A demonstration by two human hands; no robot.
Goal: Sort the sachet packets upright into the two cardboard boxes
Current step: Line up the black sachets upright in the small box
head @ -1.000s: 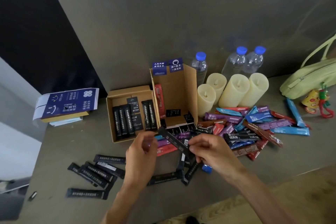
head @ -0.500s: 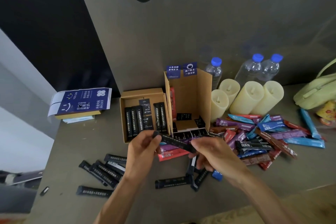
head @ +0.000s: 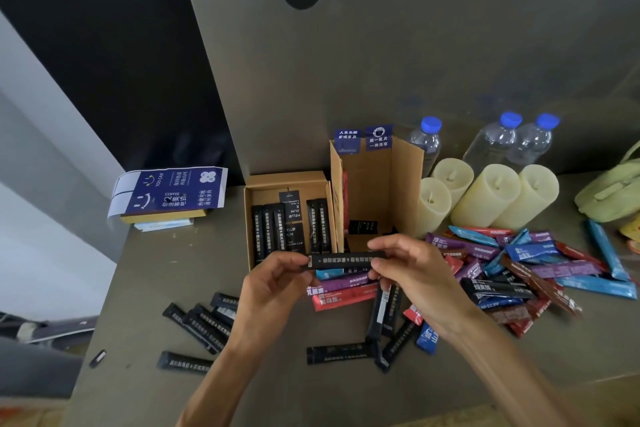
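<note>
Laid out on a grey table [head: 166,288], largest item first. Far centre: tall box [head: 377,191], open toward the near side, almost bare inside apart from a red packet [head: 345,198] against its left wall and some small dark items at the bottom; probably reserved for the coloured stock. Touching its left wall: low box [head: 284,178], loaded with boxed black packets [head: 266,232] side by side, apparently leaning upright, with a dark card [head: 290,206] between them; evidently kept for the black kind only. Right of the boxes and spreading nearer: heap of coloured packets [head: 540,260], blue, purple, red and brown, overlapping and unsorted. Near left: loose black packets [head: 204,322] lying flat in a separate cluster, likely grouped apart for quicker loading. Near centre, just in front of the low box: left hand [head: 273,284] and right hand [head: 415,274], each pinching one end of a single black packet [head: 343,260] between thumb and fingertips. Held level and crosswise above the table, printed face toward the camera, presumably to check the label and straighten it before turning it on end. Judged step: orienting for insertion into the low box. Task well short of complete.
</note>
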